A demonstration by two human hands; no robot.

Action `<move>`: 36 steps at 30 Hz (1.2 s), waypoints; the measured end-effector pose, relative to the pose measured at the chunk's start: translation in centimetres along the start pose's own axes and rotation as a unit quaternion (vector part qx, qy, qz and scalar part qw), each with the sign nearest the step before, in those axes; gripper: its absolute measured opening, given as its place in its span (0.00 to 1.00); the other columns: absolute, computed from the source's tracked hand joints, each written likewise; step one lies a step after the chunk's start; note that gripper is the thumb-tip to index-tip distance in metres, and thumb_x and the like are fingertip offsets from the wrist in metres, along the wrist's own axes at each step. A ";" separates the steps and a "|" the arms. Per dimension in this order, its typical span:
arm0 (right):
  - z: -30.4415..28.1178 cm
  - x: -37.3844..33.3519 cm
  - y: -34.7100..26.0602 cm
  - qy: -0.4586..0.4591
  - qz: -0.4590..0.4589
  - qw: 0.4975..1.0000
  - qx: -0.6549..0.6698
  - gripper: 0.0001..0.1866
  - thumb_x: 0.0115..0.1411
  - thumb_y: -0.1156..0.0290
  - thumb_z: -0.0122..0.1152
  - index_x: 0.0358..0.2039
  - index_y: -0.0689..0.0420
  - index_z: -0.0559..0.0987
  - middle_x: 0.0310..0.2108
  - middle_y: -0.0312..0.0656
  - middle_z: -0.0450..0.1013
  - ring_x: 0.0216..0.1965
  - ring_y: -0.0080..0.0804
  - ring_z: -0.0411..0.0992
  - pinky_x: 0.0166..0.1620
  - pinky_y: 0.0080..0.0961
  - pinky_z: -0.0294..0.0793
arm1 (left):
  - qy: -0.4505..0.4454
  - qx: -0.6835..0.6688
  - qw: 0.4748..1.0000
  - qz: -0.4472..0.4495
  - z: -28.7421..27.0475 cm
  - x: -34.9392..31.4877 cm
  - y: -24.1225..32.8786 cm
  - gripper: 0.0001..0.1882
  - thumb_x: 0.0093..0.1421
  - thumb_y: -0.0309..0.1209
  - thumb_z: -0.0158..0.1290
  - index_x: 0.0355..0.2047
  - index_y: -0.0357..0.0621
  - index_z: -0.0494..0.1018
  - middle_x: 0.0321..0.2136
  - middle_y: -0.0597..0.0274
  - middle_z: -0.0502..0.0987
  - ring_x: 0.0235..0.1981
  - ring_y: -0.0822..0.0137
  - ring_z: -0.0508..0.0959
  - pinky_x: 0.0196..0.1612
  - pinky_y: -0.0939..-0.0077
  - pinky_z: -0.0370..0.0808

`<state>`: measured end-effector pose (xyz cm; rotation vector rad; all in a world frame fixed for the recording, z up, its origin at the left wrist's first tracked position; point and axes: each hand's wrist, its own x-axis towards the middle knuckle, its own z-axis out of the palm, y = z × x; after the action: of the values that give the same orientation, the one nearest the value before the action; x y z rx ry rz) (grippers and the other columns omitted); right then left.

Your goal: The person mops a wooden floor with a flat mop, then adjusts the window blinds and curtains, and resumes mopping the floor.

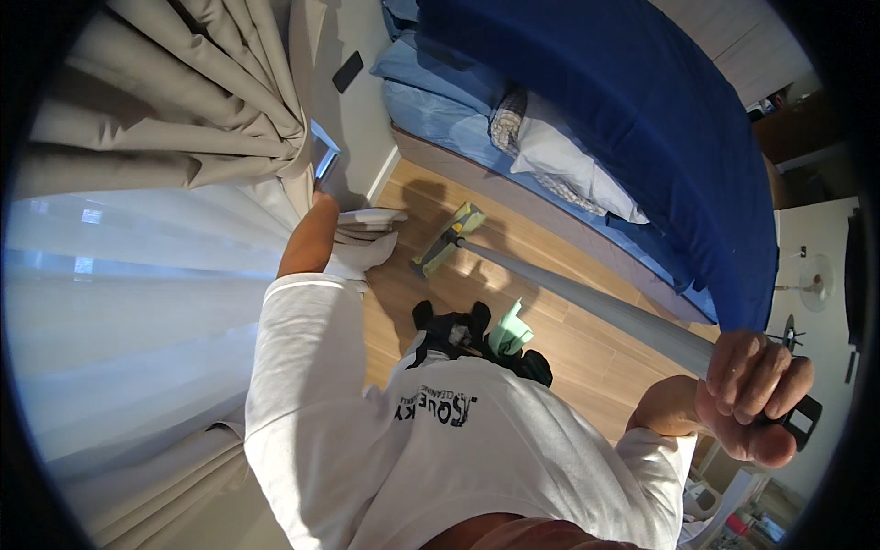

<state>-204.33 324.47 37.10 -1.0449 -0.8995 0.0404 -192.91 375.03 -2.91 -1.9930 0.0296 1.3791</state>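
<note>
My right hand (753,394) is closed around the upper end of a flat mop's grey handle (587,298). The handle slants down across the view to the mop head (449,238), which has a yellow-green pad and rests on the wooden floor. My left arm stretches forward to the beige curtain (202,137). At its edge, my left hand (319,196) is mostly hidden by the fabric, beside a bright strip of window (324,151); its fingers do not show. A light green cloth (510,330) hangs at my waist.
A bed with light blue bedding (440,119) and a white pillow (568,151) stands ahead, partly under a large navy cover (642,110). Sheer curtain (156,312) hangs along the left. A black rectangular device (348,71) is on the wall. At the far right is a fan (814,282).
</note>
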 end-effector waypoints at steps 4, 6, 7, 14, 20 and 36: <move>-2.8 2.0 1.2 -0.024 -0.005 1.000 -0.008 0.18 0.45 0.53 0.60 0.28 0.50 0.65 0.19 0.31 0.65 0.21 0.22 0.66 0.22 0.15 0.66 | -0.052 -0.138 0.988 0.052 -0.4 -4.9 1.3 0.35 0.46 0.60 0.44 0.51 0.56 0.63 0.51 0.62 0.63 0.56 0.62 0.57 0.58 0.63 0.48; -3.5 3.0 3.0 -0.001 -0.026 0.999 0.019 0.19 0.47 0.50 0.58 0.28 0.50 0.65 0.18 0.32 0.64 0.20 0.22 0.65 0.22 0.15 0.64 | -0.054 -0.133 0.988 0.051 0.4 -5.7 2.6 0.35 0.46 0.60 0.43 0.51 0.56 0.63 0.51 0.61 0.63 0.56 0.61 0.58 0.57 0.63 0.48; -4.0 3.6 4.0 0.003 -0.031 0.999 0.032 0.19 0.48 0.49 0.57 0.28 0.51 0.65 0.18 0.32 0.63 0.19 0.22 0.65 0.22 0.15 0.63 | -0.050 -0.121 0.991 0.040 1.2 -5.4 3.4 0.34 0.47 0.58 0.42 0.51 0.56 0.62 0.51 0.61 0.63 0.56 0.61 0.57 0.57 0.62 0.48; -5.2 5.0 16.6 0.029 -0.016 0.994 0.108 0.16 0.52 0.56 0.54 0.23 0.55 0.65 0.13 0.35 0.58 0.14 0.24 0.56 0.18 0.20 0.54 | -0.053 -0.040 0.998 -0.021 5.4 -3.7 7.9 0.28 0.53 0.49 0.37 0.54 0.57 0.56 0.54 0.62 0.59 0.56 0.60 0.56 0.58 0.60 0.46; -2.9 2.0 21.0 0.018 -0.038 0.996 0.083 0.17 0.47 0.61 0.61 0.21 0.59 0.65 0.13 0.37 0.61 0.16 0.26 0.59 0.21 0.22 0.58 | 0.022 -0.065 0.998 -0.016 5.2 -3.9 10.3 0.24 0.59 0.41 0.33 0.57 0.58 0.52 0.56 0.63 0.55 0.57 0.59 0.55 0.58 0.57 0.45; -6.2 -2.4 16.0 0.046 -0.034 0.995 0.076 0.10 0.40 0.74 0.58 0.17 0.59 0.64 0.11 0.40 0.59 0.15 0.31 0.57 0.22 0.28 0.58 | 0.484 -0.629 0.600 0.101 -13.3 -13.3 18.8 0.16 0.42 0.26 0.51 0.33 0.56 0.72 0.33 0.64 0.73 0.36 0.58 0.73 0.38 0.65 0.70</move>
<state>-195.90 327.45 22.27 -0.8674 -0.8354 0.0040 -195.17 348.76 0.63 -3.8061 -0.3263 -0.0437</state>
